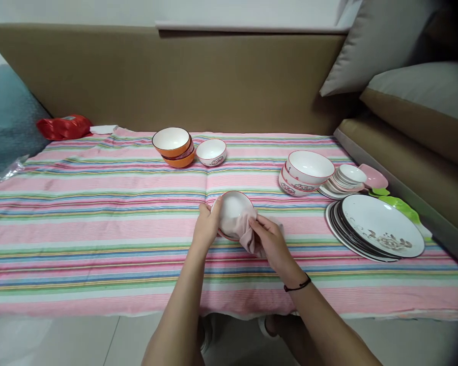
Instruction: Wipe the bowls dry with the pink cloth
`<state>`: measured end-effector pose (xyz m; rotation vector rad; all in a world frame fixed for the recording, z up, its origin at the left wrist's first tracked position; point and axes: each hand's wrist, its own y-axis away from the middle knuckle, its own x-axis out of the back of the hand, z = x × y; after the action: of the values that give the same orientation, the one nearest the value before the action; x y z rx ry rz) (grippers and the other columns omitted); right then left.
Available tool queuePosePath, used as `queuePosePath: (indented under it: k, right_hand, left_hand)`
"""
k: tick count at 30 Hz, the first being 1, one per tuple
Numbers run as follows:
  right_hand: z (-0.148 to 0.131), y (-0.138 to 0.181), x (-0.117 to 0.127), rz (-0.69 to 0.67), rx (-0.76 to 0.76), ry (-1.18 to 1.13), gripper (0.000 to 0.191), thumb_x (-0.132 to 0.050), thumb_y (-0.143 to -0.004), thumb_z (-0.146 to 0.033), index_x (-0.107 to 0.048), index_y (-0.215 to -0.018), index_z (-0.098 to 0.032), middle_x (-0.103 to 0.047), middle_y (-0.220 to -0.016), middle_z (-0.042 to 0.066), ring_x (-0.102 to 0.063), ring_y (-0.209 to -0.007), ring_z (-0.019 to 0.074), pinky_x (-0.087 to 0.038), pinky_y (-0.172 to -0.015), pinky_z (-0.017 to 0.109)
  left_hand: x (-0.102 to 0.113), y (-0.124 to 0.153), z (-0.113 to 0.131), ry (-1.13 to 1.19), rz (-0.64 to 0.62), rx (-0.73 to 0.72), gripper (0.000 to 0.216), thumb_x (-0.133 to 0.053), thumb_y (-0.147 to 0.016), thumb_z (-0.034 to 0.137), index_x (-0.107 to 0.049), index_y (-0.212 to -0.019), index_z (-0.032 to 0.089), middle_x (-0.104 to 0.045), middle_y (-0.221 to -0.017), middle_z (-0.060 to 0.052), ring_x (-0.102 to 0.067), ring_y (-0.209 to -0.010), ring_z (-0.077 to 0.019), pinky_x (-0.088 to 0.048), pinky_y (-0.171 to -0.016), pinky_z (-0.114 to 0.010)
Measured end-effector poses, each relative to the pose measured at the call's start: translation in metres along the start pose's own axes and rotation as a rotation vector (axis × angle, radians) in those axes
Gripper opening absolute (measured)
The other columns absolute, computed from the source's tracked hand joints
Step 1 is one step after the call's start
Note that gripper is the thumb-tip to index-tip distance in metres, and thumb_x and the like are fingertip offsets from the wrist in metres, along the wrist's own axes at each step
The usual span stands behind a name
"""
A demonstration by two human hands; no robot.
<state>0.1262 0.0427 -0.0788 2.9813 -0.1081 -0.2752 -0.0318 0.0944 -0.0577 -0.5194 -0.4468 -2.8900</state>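
Observation:
A white bowl with a thin red rim [232,206] is held in front of me, tilted so its inside faces me. My left hand [208,222] grips its left side, thumb at the rim. Bunched in my right hand [269,236] is a pale pink cloth [246,233], pressed against the bowl's lower right part. The cloth covers some of the rim there. Beyond the bowl stands another small white bowl [211,151] with a printed drawing, next to stacked orange bowls [172,145].
On the striped cloth [99,223], right side, are stacked white bowls [305,173], small dishes [349,178], a pink dish [374,177], a plate stack [381,226] and a green leaf-shaped dish [402,208]. A red plastic package [64,127] lies far left. Cushions [420,94] edge the right.

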Motion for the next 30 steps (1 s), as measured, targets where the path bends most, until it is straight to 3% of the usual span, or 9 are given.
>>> queuePosePath:
  k: [5,8,12,16,19,21,24,28,30]
  right_hand:
    - [-0.005,-0.003,0.002,-0.11,-0.063,-0.133,0.021,-0.063,-0.077,-0.037,-0.062,-0.083,-0.017,-0.051,-0.065,-0.002,-0.046,-0.057,0.0102,-0.037,-0.051,0.021]
    - [-0.009,-0.002,0.003,-0.207,-0.029,-0.048,0.026,-0.052,-0.074,-0.027,-0.066,-0.093,-0.017,-0.061,-0.069,0.002,-0.054,-0.059,0.0142,-0.044,-0.053,0.025]
    - [-0.01,-0.002,0.0,-0.25,0.257,0.269,0.026,-0.05,-0.077,-0.021,-0.067,-0.097,-0.019,-0.068,-0.095,0.004,-0.062,-0.089,0.0189,-0.051,-0.08,0.032]
    - [-0.008,0.003,-0.009,-0.389,0.373,0.657,0.023,-0.055,-0.082,-0.018,-0.063,-0.104,-0.019,-0.067,-0.099,0.004,-0.062,-0.088,0.0189,-0.051,-0.08,0.033]
    - [-0.004,0.006,-0.013,-0.388,0.49,0.927,0.02,-0.055,-0.085,-0.014,-0.064,-0.102,-0.016,-0.066,-0.109,0.009,-0.06,-0.101,0.0233,-0.049,-0.089,0.04]
    - [0.001,0.006,-0.012,-0.329,0.55,1.079,0.026,-0.053,-0.085,-0.012,-0.063,-0.109,-0.015,-0.062,-0.122,0.013,-0.056,-0.113,0.0272,-0.043,-0.101,0.047]
    - [0.008,0.003,-0.009,-0.224,0.556,1.196,0.039,-0.053,-0.084,-0.011,-0.057,-0.123,-0.011,-0.053,-0.135,0.016,-0.048,-0.126,0.0312,-0.033,-0.11,0.053]
    - [0.007,-0.001,-0.008,-0.173,0.59,1.146,0.04,-0.051,-0.083,-0.011,-0.055,-0.123,-0.011,-0.053,-0.134,0.016,-0.048,-0.124,0.0317,-0.038,-0.106,0.052]
    - [0.004,-0.001,-0.009,-0.145,0.597,1.088,0.029,-0.05,-0.081,-0.01,-0.058,-0.109,-0.013,-0.06,-0.119,0.015,-0.055,-0.11,0.0295,-0.047,-0.093,0.047]
  left_hand:
    - [0.004,0.001,-0.001,0.14,-0.103,-0.07,0.056,-0.049,-0.077,0.072,-0.053,-0.088,0.017,-0.06,-0.088,-0.004,-0.057,-0.079,-0.0183,-0.044,-0.069,-0.028]
    - [0.008,0.004,0.0,0.2,-0.193,-0.081,0.055,-0.05,-0.077,0.071,-0.053,-0.088,0.017,-0.057,-0.08,-0.001,-0.056,-0.07,-0.0161,-0.046,-0.063,-0.028]
    - [0.012,0.006,0.002,0.239,-0.297,-0.063,0.052,-0.051,-0.077,0.07,-0.053,-0.082,0.019,-0.052,-0.071,0.001,-0.052,-0.061,-0.014,-0.045,-0.055,-0.026]
    - [0.012,0.005,0.003,0.188,-0.275,-0.166,0.047,-0.051,-0.08,0.065,-0.051,-0.072,0.018,-0.046,-0.067,0.002,-0.045,-0.059,-0.0112,-0.038,-0.05,-0.022]
    - [0.012,0.005,0.002,0.168,-0.276,-0.195,0.046,-0.052,-0.08,0.063,-0.053,-0.071,0.017,-0.047,-0.068,0.001,-0.043,-0.06,-0.0108,-0.036,-0.048,-0.021]
    - [0.014,0.007,0.002,0.189,-0.293,-0.163,0.046,-0.052,-0.08,0.063,-0.057,-0.08,0.017,-0.051,-0.072,0.0,-0.047,-0.061,-0.0114,-0.039,-0.05,-0.021]
    - [0.019,0.01,0.003,0.261,-0.35,-0.059,0.054,-0.056,-0.079,0.062,-0.053,-0.114,0.021,-0.059,-0.089,-0.002,-0.059,-0.069,-0.0142,-0.048,-0.059,-0.025]
    - [0.026,0.016,0.002,0.272,-0.441,-0.049,0.078,-0.073,-0.069,0.046,-0.033,-0.133,0.024,-0.056,-0.122,-0.011,-0.064,-0.088,-0.0168,-0.053,-0.072,-0.029]
    - [0.028,0.018,0.001,0.232,-0.484,-0.109,0.087,-0.079,-0.064,0.038,-0.03,-0.136,0.026,-0.053,-0.128,-0.012,-0.064,-0.087,-0.0162,-0.053,-0.071,-0.029]
